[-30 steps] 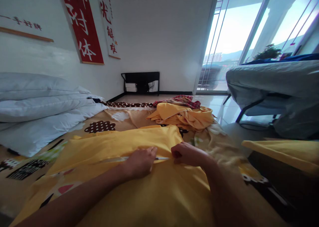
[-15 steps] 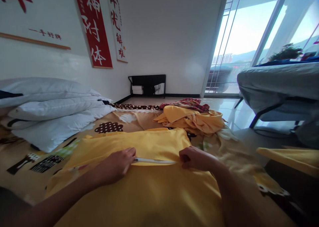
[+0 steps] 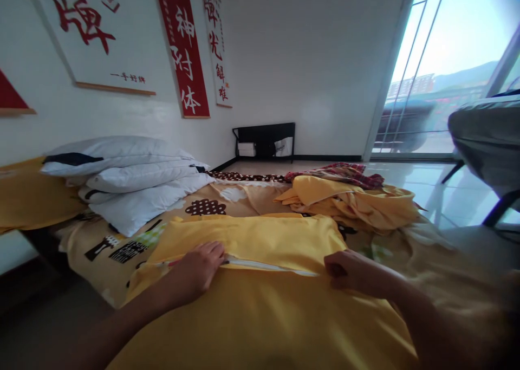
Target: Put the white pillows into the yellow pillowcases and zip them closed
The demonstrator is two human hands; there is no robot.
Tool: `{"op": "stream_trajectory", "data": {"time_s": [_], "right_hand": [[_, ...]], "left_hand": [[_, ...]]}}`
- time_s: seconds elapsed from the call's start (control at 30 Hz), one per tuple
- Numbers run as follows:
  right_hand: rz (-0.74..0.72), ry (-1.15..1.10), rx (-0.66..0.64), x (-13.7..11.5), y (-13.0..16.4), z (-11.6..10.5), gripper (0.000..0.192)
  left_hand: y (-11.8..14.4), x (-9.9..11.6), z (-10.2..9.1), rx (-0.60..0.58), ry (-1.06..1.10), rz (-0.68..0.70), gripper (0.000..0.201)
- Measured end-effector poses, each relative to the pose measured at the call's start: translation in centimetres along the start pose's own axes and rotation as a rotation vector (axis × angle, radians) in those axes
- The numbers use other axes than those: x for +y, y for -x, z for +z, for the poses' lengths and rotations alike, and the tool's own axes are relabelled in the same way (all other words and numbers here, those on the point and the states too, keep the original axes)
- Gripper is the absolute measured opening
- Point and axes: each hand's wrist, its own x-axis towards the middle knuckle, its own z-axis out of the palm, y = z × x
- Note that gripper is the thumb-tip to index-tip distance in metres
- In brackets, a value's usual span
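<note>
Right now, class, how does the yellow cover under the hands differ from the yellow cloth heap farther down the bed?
The yellow cover lies spread flat, with a white zipper running between the left hand and right hand. The yellow cloth heap is crumpled, untouched, beside a red plaid cloth. Both are yellow and lie on the patterned bed sheet.

3 white pillows (image 3: 134, 183) stacked against the wall — red calligraphy scrolls (image 3: 183, 47) above them; a crumpled yellow cloth heap (image 3: 357, 203) on the patterned bedsheet (image 3: 122, 240); a black rack (image 3: 265, 141) in the corner.
</note>
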Motion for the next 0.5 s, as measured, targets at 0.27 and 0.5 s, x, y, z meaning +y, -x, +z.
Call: {"op": "stream_trajectory", "data": {"time_s": [0.27, 0.5], "right_hand": [[-0.008, -0.012, -0.031, 0.4, -0.4, 0.3, 0.011], [-0.024, -0.014, -0.018, 1.1, -0.6, 0.9, 0.011]], "left_hand": [[1.1, -1.3, 0.5, 0.075, -0.053, -0.013, 0.03], [2.1, -2.0, 0.2, 0.057, -0.021, -0.06, 0.032]]}}
